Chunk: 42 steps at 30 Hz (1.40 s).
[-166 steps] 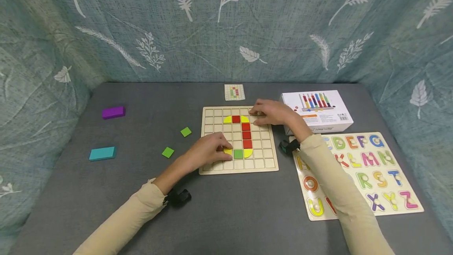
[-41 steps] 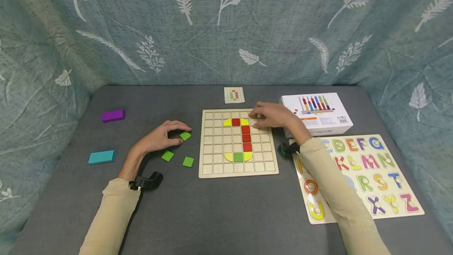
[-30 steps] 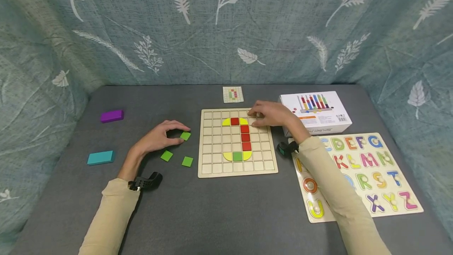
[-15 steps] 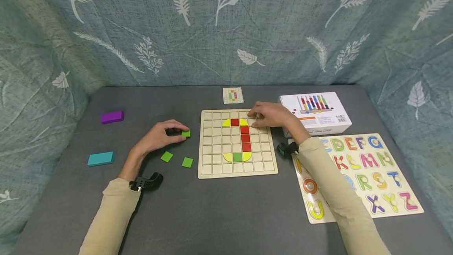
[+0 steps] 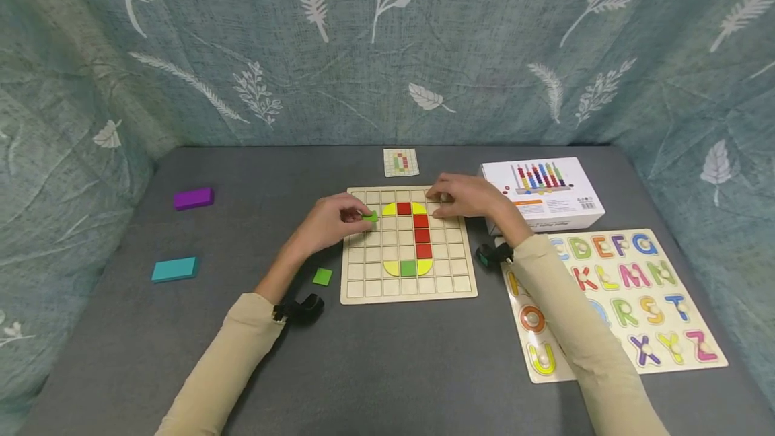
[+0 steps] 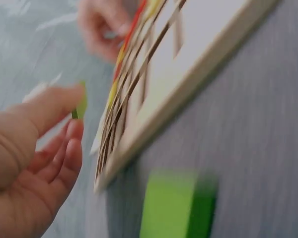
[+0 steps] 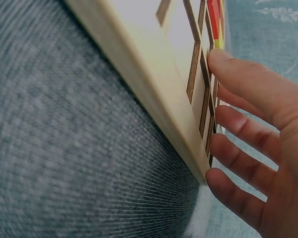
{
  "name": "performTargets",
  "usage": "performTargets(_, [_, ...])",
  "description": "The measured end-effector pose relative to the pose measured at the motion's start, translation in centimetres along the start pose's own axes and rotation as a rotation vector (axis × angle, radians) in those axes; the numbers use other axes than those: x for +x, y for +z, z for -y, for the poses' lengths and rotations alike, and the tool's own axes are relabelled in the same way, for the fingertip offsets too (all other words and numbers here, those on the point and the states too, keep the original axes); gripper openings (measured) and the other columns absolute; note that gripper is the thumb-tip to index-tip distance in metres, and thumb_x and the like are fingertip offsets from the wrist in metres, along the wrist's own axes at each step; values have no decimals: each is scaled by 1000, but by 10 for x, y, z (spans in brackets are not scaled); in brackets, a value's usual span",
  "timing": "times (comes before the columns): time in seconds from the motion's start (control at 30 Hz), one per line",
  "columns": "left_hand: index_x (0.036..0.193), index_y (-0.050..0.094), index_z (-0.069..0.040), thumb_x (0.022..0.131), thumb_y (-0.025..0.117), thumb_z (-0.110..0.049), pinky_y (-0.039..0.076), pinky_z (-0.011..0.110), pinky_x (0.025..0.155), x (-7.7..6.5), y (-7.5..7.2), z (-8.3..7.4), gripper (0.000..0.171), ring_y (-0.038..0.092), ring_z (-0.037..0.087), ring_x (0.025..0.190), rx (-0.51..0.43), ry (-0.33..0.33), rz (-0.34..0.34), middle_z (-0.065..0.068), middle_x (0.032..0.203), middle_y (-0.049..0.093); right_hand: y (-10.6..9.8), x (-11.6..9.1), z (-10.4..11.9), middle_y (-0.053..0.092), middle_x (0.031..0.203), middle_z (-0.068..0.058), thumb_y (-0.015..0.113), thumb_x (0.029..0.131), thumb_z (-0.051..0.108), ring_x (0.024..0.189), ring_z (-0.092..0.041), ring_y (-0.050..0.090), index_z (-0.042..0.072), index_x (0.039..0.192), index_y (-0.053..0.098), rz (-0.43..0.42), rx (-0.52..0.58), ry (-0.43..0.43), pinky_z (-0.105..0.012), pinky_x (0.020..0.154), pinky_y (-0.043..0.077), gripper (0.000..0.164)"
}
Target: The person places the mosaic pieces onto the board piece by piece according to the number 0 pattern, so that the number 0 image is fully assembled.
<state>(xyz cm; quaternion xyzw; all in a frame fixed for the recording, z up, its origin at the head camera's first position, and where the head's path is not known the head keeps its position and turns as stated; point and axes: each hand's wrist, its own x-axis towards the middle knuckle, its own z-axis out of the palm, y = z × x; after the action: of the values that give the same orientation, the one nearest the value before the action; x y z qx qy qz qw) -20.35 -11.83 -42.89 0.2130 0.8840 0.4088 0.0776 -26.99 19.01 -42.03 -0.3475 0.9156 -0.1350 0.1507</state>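
Note:
My left hand point(image 5: 329, 222) pinches a green square tile point(image 5: 372, 216) between thumb and fingertips, over the upper left of the wooden grid board point(image 5: 369, 291). In the left wrist view the tile point(image 6: 81, 103) stands edge-on at the thumb tip. My right hand point(image 5: 466, 195) lies with relaxed fingers at the board's upper right corner, fingertips on the grid. On the board, red squares point(image 5: 421, 235), yellow rounded pieces point(image 5: 391, 268) and a green square point(image 5: 408, 268) form part of a ring. Another green tile point(image 5: 323, 276) lies left of the board; my left forearm hides the area beside it.
A small pattern card point(image 5: 401, 162) lies behind the board. To the right are a white abacus box point(image 5: 545, 187) and an alphabet puzzle board point(image 5: 666, 301), partly under my right sleeve. A purple block point(image 5: 194, 198) and a teal block point(image 5: 174, 269) sit far left.
My left hand, earlier over the board's lower left, went to the loose tiles, picked up the farthest green one and carried it right, over the board. The right hand has stayed in place.

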Motion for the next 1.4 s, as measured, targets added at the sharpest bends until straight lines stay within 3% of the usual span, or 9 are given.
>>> performTargets(0.13, [105,73,-7,87,73,-16,53,34,79,12,17,-14,20,65,20,88,78,55,22,9,102,69,0,-1,1,60,115,-3,65,92,38,98,-18,60,17,128,63,-7,1,9,-37,79,49,42])
performTargets(0.27, [106,74,-8,88,72,-17,53,34,79,16,25,-17,20,65,19,88,137,80,46,8,103,70,1,0,2,60,114,-4,66,92,38,96,-18,60,16,128,64,-14,3,7,-37,79,49,42])
performTargets(0.57, [101,77,-5,89,70,-13,52,40,86,16,29,-16,15,63,27,100,157,110,4,12,112,66,-1,0,1,61,113,-3,67,91,37,96,-17,61,16,127,65,-20,-14,6,-37,79,49,42])
performTargets(0.97, [101,77,-5,90,69,-13,50,40,84,18,31,-14,16,61,25,96,171,106,-9,12,109,63,0,-1,1,61,113,-3,68,90,37,96,-17,61,16,126,65,-28,-9,8,-37,79,49,42])
performTargets(1.07, [105,75,-5,91,68,-15,52,38,82,10,27,-14,18,63,23,95,150,77,-5,11,109,62,3,-2,0,61,113,-3,67,91,38,96,-17,61,16,126,65,-30,-7,4,-37,79,50,41])
performTargets(1.17, [110,73,-6,93,66,-18,53,37,80,-4,13,-13,22,65,21,93,150,39,-1,10,108,63,6,-2,0,61,114,-2,66,92,38,97,-16,61,17,127,65,-28,-7,-1,-36,79,50,41])
performTargets(1.27, [113,71,-8,94,65,-20,51,36,79,-27,-7,-6,24,63,18,90,179,5,-13,7,105,64,6,-1,0,61,114,-2,65,92,38,97,-16,61,18,127,64,-26,-10,1,-36,78,50,41])
performTargets(1.4, [116,70,-12,94,66,-26,50,32,81,-62,-36,13,27,59,10,91,163,-30,-30,2,108,66,1,-2,0,61,115,-3,65,92,38,98,-17,61,17,128,64,-28,-21,-4,-37,80,50,42])
